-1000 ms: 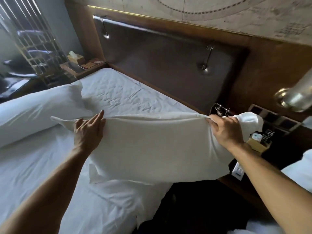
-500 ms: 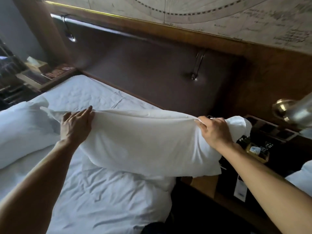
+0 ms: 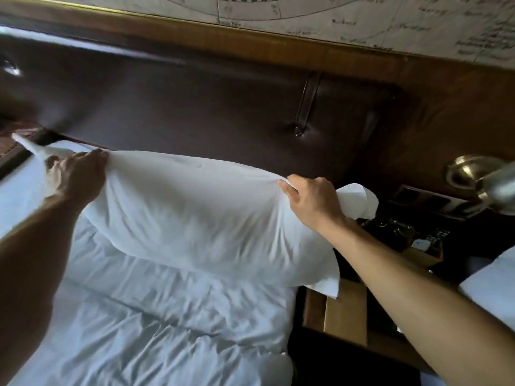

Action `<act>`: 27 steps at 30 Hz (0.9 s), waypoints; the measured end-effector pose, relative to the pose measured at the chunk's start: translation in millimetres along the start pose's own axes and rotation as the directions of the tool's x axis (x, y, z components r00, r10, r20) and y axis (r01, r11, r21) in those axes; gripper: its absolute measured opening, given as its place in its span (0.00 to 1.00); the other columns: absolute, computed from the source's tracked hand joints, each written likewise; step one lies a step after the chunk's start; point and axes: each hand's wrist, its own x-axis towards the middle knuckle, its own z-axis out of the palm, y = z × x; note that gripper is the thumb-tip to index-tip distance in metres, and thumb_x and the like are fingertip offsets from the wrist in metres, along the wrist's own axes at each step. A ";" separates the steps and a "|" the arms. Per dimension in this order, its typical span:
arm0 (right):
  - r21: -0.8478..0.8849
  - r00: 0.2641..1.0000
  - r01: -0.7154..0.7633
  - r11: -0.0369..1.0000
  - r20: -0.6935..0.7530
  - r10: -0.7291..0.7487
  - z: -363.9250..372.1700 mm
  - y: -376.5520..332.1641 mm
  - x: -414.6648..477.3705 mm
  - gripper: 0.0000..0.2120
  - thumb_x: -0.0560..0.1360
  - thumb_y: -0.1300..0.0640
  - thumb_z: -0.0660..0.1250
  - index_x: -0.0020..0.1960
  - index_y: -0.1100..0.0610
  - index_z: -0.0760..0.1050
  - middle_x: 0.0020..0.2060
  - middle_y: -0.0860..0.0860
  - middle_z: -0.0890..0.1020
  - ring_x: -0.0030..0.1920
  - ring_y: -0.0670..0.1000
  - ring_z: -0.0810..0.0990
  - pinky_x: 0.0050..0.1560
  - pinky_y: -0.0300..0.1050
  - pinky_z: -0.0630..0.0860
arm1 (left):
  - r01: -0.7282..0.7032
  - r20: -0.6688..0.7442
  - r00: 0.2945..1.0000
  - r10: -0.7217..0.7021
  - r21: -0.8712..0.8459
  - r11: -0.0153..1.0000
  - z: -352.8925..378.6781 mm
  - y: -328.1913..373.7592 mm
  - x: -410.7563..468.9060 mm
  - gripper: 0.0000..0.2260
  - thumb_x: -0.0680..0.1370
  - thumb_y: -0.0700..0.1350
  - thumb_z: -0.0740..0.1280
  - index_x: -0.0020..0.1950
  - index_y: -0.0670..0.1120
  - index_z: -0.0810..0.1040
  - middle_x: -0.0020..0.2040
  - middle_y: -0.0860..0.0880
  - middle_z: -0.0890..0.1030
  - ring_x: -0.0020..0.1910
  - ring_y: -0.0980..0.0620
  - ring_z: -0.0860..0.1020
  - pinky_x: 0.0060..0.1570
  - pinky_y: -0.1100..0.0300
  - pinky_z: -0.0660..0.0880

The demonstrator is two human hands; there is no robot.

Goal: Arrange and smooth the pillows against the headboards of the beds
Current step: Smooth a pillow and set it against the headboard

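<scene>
A white pillow (image 3: 195, 213) hangs lengthwise over the head end of the bed (image 3: 145, 330), close in front of the dark padded headboard (image 3: 195, 101). My left hand (image 3: 73, 176) grips its top edge near the left corner. My right hand (image 3: 312, 201) grips the top edge near the right corner, where loose pillowcase fabric sticks out beyond the fingers. The pillow's lower edge droops onto the wrinkled white sheet.
A reading lamp arm (image 3: 306, 107) is mounted on the headboard. Right of the bed stands a dark nightstand (image 3: 404, 240) with small items and a wall switch panel (image 3: 426, 199). A brass lamp (image 3: 479, 176) juts in at right. Another white bed's corner (image 3: 496, 288) shows at far right.
Both hands have carried the pillow toward the headboard, and the view has moved closer. The second pillow at the left has dropped out of view.
</scene>
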 end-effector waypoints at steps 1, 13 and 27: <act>-0.001 1.000 -0.017 1.000 -0.004 0.017 7.6 0.6 10.3 0.19 0.82 0.49 0.64 0.38 0.61 0.74 0.32 0.66 0.80 0.36 0.71 0.78 0.37 0.52 0.59 | -0.026 0.008 1.000 0.026 -0.017 1.000 12.4 -1.9 19.9 0.24 0.83 0.56 0.47 0.55 0.45 0.79 0.48 0.34 0.83 0.44 0.33 0.82 0.52 0.36 0.71; -0.224 0.952 -0.151 0.963 0.231 0.203 150.7 23.1 72.6 0.18 0.81 0.50 0.58 0.67 0.56 0.74 0.61 0.56 0.80 0.62 0.59 0.77 0.62 0.52 0.70 | -0.182 0.338 0.906 0.253 -0.229 0.956 131.6 141.8 69.2 0.27 0.83 0.59 0.57 0.81 0.52 0.61 0.81 0.45 0.61 0.79 0.42 0.61 0.75 0.42 0.58; -0.376 0.911 -0.297 0.877 0.164 0.379 226.6 75.0 72.2 0.29 0.80 0.35 0.52 0.71 0.50 0.74 0.65 0.53 0.79 0.68 0.57 0.74 0.74 0.67 0.51 | -0.157 0.484 0.853 0.195 -0.119 0.980 221.5 132.3 132.4 0.31 0.75 0.72 0.41 0.75 0.64 0.60 0.78 0.51 0.62 0.79 0.46 0.56 0.75 0.34 0.49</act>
